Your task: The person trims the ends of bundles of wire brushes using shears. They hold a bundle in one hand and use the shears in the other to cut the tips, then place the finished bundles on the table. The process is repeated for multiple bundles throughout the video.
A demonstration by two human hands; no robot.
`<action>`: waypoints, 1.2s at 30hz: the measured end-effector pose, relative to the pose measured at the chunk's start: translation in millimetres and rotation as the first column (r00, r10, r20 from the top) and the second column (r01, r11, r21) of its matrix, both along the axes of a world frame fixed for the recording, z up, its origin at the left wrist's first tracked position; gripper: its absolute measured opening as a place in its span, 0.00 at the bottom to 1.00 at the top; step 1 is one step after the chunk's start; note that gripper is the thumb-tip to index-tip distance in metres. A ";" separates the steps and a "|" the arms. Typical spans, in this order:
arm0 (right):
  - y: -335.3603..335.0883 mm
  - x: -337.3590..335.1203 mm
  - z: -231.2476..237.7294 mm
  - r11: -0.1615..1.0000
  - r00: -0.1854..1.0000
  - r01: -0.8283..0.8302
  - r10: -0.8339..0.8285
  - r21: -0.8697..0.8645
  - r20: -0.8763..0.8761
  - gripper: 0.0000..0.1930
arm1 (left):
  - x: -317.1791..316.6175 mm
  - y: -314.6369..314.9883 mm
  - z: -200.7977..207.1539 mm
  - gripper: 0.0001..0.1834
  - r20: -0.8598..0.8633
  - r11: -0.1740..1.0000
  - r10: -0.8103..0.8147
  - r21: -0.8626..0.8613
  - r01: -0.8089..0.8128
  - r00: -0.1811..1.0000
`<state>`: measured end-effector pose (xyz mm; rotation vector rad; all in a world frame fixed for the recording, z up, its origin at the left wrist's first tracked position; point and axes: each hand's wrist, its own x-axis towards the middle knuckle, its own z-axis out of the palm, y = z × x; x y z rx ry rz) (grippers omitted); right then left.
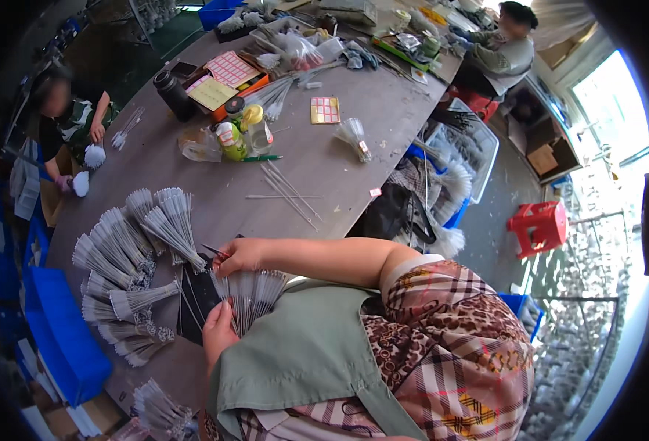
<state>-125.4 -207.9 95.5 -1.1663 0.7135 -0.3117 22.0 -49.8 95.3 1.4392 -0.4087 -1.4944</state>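
Spread in front of my apron lies a fan of thin wire brushes [254,294] with pale bristle ends. My left hand [220,331] is closed at the edge of the fan, fingertips on the thin wire stems. My right hand [238,257] is pinched just above it, and a thin dark pointed tool [211,249] sticks out past its fingers; its exact kind is unclear. Beneath both hands is a black pad [201,290]. To the left, several bundles of wire brushes [115,246] stand in an arc, one bundle [144,298] reaching the pad.
Loose wire brushes [289,192] lie mid-table, beyond them bottles [230,140] and a dark flask [171,94]. A blue bin [63,334] stands at the left edge. A co-worker's hand [97,132] is at far left; another person [497,55] sits far right near a red stool [537,228].
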 end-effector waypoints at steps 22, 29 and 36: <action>5.1 -65.0 -6.7 0.981 0.976 0.083 -0.116 -0.174 -0.186 0.14 | -42.0 -16.6 -1.0 0.24 0.373 0.949 -0.288 -0.010 0.314 0.882; 5.1 -53.4 -25.8 0.975 0.939 -0.104 0.030 -0.198 -0.344 0.19 | -18.0 10.2 -53.5 0.26 0.807 0.883 -0.271 -0.009 0.470 0.524; 2.8 -34.0 -17.7 0.950 0.931 -0.170 0.068 -0.261 -0.358 0.20 | 18.4 11.6 -66.9 0.27 0.475 0.768 -0.640 0.388 0.509 0.604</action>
